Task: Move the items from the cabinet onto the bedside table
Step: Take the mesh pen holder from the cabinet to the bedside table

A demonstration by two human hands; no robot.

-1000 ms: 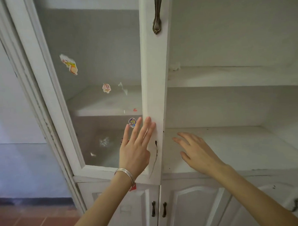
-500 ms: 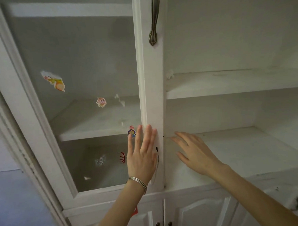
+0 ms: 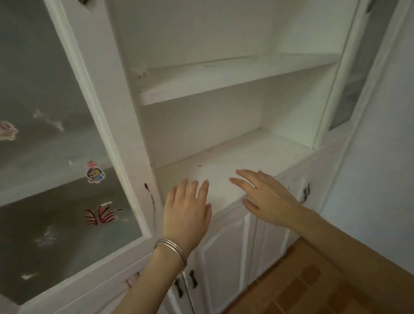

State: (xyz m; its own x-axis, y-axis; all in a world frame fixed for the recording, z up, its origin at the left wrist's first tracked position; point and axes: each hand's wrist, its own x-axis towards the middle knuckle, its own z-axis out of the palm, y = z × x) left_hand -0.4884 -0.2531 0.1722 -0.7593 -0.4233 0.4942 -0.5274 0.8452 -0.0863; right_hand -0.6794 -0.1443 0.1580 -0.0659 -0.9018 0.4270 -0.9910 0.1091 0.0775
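With left hand and right hand spread, holding nothing, over the front edge of the cabinet's lower shelf, we see no items there and advise checking its back corners.

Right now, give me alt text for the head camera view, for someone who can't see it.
A person's left hand, with silver bangles at the wrist, and right hand reach open toward the lower shelf of a white cabinet, holding nothing. A glass door with cartoon stickers stands to the left.
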